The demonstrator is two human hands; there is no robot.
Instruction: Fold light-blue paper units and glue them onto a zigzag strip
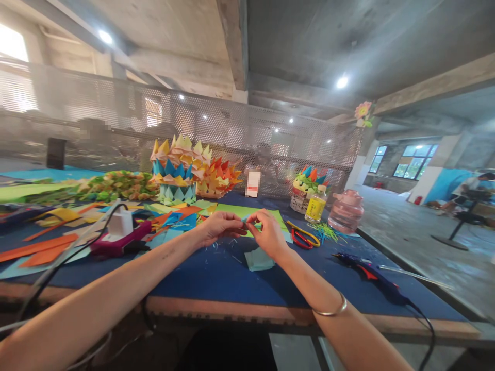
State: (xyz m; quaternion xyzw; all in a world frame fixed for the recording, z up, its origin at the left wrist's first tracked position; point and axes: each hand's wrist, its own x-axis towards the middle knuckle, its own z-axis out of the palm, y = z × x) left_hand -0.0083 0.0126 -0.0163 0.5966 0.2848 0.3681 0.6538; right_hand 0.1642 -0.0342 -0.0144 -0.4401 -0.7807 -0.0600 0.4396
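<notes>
Pinching a small paper piece (pixel 245 220), left hand (pixel 220 226) and right hand (pixel 269 235) meet, arms outstretched.

Reaches forward with the bare left forearm (pixel 127 278) from the lower left and the bare right forearm (pixel 309 288) from the lower right, both meeting in the middle. Holds the left hand (pixel 221 225) with the palm turned inward, thumb and first fingers pinched together at the tips. Holds the right hand (pixel 268 235) just beside it, back toward the camera, fingers curled and pinched as well. Has the fingertips of both hands touching or nearly so; cannot tell which.
</notes>
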